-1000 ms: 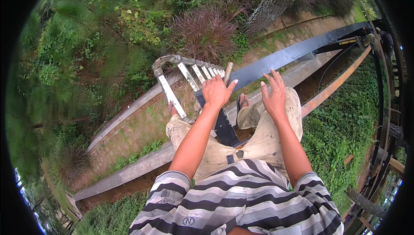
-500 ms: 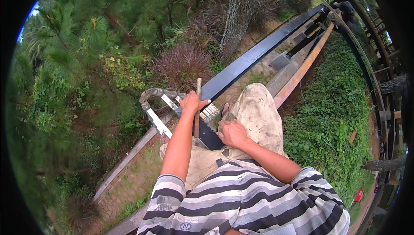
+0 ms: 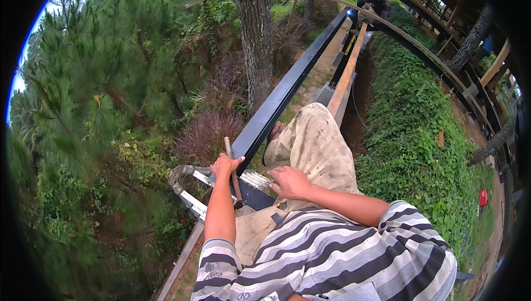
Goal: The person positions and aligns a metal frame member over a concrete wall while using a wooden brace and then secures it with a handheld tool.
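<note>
My left hand (image 3: 224, 164) is closed around a brown rod (image 3: 228, 147), its thumb stretched out against the near end of a long black beam (image 3: 285, 88). The rod stands tilted, its lower end down by my lap next to a dark flat surface (image 3: 251, 197). My right hand (image 3: 291, 182) rests on my raised thigh in stained beige trousers (image 3: 318, 140), holding nothing, with its fingers loosely apart. Between my hands lies a ridged, whitish stack of strips (image 3: 255, 180). Left of my left hand are white metal bars (image 3: 192, 202) and a bent grey tube (image 3: 176, 178).
A rusty orange beam (image 3: 344, 77) runs beside the black one. At their far end crouches another person (image 3: 377, 3) in dark clothes, near a bright spark. A tree trunk (image 3: 253, 41) rises at left; a leafy green hedge (image 3: 409, 118) lies right. A curved strip (image 3: 426, 41) arches overhead.
My view has tilted up, showing more of the far person and a bright spark. My right hand's fingers have loosened on the thigh. My left hand stays on the rod at the beam's end.
</note>
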Action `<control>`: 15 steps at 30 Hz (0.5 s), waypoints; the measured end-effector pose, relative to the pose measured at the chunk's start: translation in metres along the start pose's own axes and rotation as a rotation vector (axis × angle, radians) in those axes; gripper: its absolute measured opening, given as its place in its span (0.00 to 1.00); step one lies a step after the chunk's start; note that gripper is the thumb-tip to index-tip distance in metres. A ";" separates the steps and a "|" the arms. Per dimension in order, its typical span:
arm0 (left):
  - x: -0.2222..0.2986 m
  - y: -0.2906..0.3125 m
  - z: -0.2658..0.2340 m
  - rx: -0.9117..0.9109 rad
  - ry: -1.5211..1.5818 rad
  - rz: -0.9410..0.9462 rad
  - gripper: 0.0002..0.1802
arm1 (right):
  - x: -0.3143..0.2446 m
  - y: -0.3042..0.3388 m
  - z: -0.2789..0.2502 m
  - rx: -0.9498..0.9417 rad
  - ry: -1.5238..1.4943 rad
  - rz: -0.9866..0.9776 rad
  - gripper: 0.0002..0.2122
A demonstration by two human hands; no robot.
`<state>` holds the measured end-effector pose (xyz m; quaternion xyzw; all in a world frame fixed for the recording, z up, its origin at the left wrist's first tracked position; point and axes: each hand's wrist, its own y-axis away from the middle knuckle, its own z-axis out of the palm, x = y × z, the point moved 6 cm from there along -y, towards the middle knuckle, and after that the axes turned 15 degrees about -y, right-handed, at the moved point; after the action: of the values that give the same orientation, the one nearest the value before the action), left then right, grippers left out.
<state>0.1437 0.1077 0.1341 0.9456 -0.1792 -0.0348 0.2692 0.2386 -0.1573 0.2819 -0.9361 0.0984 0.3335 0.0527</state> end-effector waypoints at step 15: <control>0.000 0.005 0.001 0.080 0.000 0.062 0.58 | 0.056 -0.017 0.128 -0.794 0.236 0.346 0.24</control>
<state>0.1423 0.1030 0.1357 0.9497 -0.2096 -0.0194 0.2320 0.2064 -0.1281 0.1483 -0.8852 0.1235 0.2404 -0.3788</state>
